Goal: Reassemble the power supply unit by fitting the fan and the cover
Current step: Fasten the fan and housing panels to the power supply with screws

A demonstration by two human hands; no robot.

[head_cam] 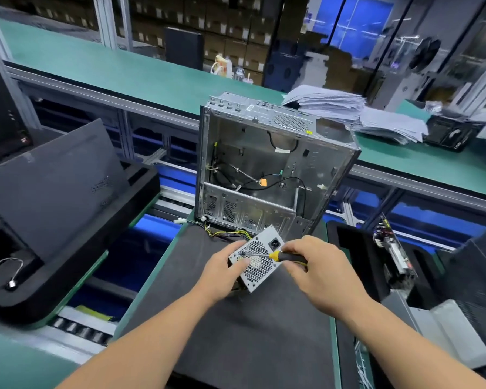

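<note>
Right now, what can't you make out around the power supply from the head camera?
- Screw under the screwdriver tip: too small to tell if seated.
- Power supply unit left and bottom sides: hidden by the left hand and the casing itself.
- Screwdriver handle end: covered by the right hand.
- Cable bundle: its entry into the unit is hidden behind the casing.

No text, brand or number can be read here. The power supply unit (257, 258) shows only bare metal and mesh. The stacked papers (348, 113) and the cartons (236, 29) at the back are too blurred to read.
</note>
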